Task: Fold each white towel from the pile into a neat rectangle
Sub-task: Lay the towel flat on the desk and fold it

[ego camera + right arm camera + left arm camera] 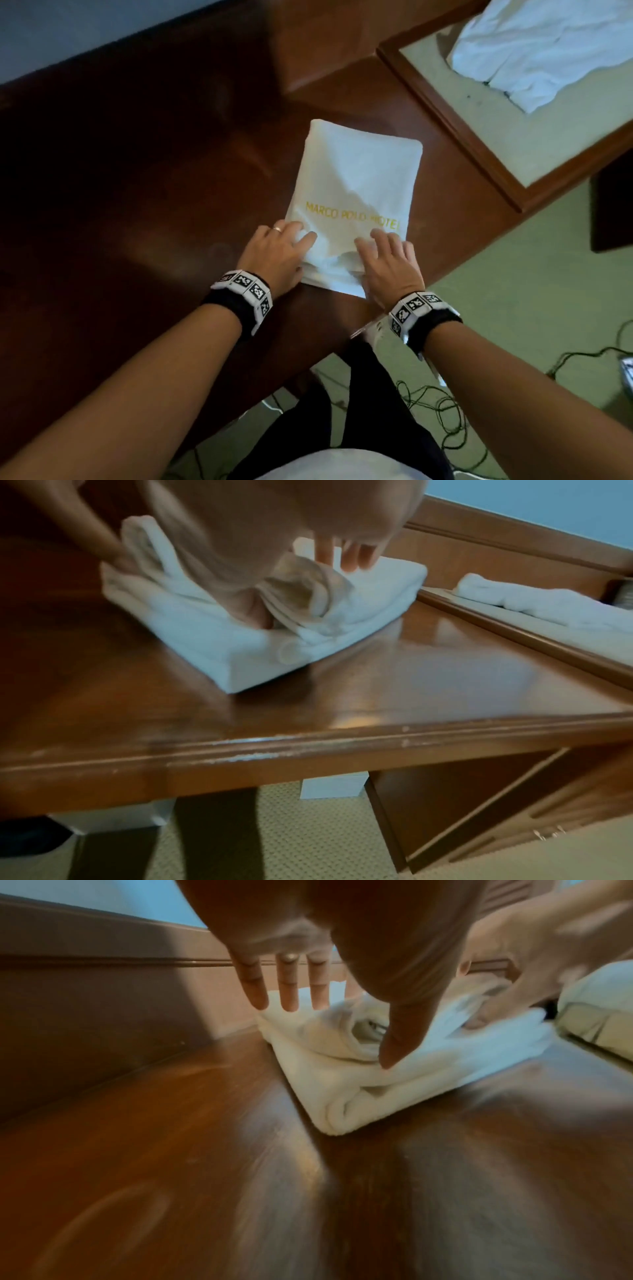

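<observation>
I'm working on a folded white towel point(356, 192) that's lying on the dark wood table point(137, 205), center of the head view, w/ yellow lettering running across its lower part. Both my hands are sitting on the towel's near edge, the end closest to me.

My left hand point(274, 253) is resting on the near-left corner, lower-center of the frame. Its fingers point(289, 988) are lying straight and a bit spread over the top of the towel point(342, 1085), thumb angling down and touching the cloth at the layered edge. It's pressing, not curling around anything I can make out.

My right hand point(388, 263) is resting on the near-right corner, just right of the left one, a short stretch of towel showing btwn them. Fingers are lying fairly straight on top; in the right wrist view the thumb is tucking in among the loose layers of the towel point(212, 647) at the near edge. Can't tell whether it's actually pinching a layer, since that view is blurry.

The towel's far end is pointing toward the top of the frame, well away from both hands. At upper right, a rumpled pile of white towels point(541, 48) is lying on a pale inset surface w/ a wood frame point(455, 130), well apart from my hands. Dark cables point(442, 411) are trailing over the green carpet at lower right.
</observation>
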Motion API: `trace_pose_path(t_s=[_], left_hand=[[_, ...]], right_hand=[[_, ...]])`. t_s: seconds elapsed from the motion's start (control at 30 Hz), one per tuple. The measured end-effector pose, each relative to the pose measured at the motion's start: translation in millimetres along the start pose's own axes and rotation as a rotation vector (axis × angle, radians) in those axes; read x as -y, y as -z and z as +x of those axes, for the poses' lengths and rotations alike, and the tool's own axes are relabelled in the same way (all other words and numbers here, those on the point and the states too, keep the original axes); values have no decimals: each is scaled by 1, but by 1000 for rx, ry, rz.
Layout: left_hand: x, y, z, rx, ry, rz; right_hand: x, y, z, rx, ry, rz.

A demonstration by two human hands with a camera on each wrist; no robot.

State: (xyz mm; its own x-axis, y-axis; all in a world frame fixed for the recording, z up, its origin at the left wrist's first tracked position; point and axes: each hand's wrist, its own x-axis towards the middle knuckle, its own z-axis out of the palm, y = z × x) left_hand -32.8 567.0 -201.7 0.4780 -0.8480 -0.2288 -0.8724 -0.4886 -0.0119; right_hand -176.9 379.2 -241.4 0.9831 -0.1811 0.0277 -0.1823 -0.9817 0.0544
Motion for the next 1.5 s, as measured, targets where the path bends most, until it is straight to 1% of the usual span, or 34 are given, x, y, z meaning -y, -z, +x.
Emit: trace_pose_path(t_s=[0.03,0.1,0.17,0.2,0.23,0.27,0.33,0.4,0.43,0.47,0.53,0.6,0.63,0.7,0.8,0.83,0.87,0.97,1.0,1.07,1.2,1.23,1.3,1.33,1.37,1.43,1.5], left_hand=[[0,-3,6,17,-29,19],[3,-10,15,3,-86,33],[4,-15,23,-57,-139,52],[3,-16,28,-90,-153,63],[1,-15,33,-123,-157,68],[-1,-13,36,-158,-154,63],[-2,-7,37,-242,-108,43],[2,-4,28,-300,-44,14],[5,-5,21,-306,-35,-1],[6,-8,14,-289,-44,-13],[3,-18,-1,-181,-88,-24],[-5,-29,-6,-87,-89,-38],[-8,-33,-5,-65,-65,-51],[-13,-30,-1,-70,-18,-57],[-22,-21,-3,-156,0,-86],[-26,-24,-6,-185,-7,-106],[-30,-28,-10,-191,-18,-132],[-37,-51,-21,-130,-63,-201],[-38,-54,-22,-119,-59,-208],[-39,-51,-18,-123,-29,-202],[-50,-54,-18,-197,-22,-182],[-52,-58,-21,-185,-32,-181],[-55,-62,-27,-104,-50,-187],[-54,-61,-28,-84,-57,-208],[-51,-57,-27,-104,-54,-251],[-42,-46,-19,-236,-16,-351],[-33,-37,-1,-384,49,-317]], right_hand=[[-6,1,0,74,-46,14],[-20,-1,0,170,-52,86],[-38,-1,4,218,-23,159],[-47,2,8,225,-35,178],[-56,7,11,209,-65,186],[-62,13,13,163,-106,193],[-66,25,14,16,-148,211],[-59,29,9,-119,-92,216],[-53,27,4,-147,-43,205],[-48,23,-3,-144,11,186],[-41,8,-19,-42,64,151],[-42,-5,-33,74,24,150],[-43,-8,-37,97,7,169],[-46,-6,-35,74,-11,217],[-51,3,-28,-22,-97,280],[-52,4,-29,-35,-117,281],[-53,3,-33,-20,-115,265],[-55,-5,-47,125,-50,201],[-57,-6,-48,149,-41,198],[-59,-5,-44,140,-36,200],[-53,-4,-44,-6,-64,165],[-51,-5,-47,4,-56,135],[-48,-5,-57,93,-17,97],[-49,-5,-60,122,-13,104],[-51,-2,-58,118,-24,134],[-54,4,-45,26,-69,224],[-53,8,-22,-102,-134,284]])
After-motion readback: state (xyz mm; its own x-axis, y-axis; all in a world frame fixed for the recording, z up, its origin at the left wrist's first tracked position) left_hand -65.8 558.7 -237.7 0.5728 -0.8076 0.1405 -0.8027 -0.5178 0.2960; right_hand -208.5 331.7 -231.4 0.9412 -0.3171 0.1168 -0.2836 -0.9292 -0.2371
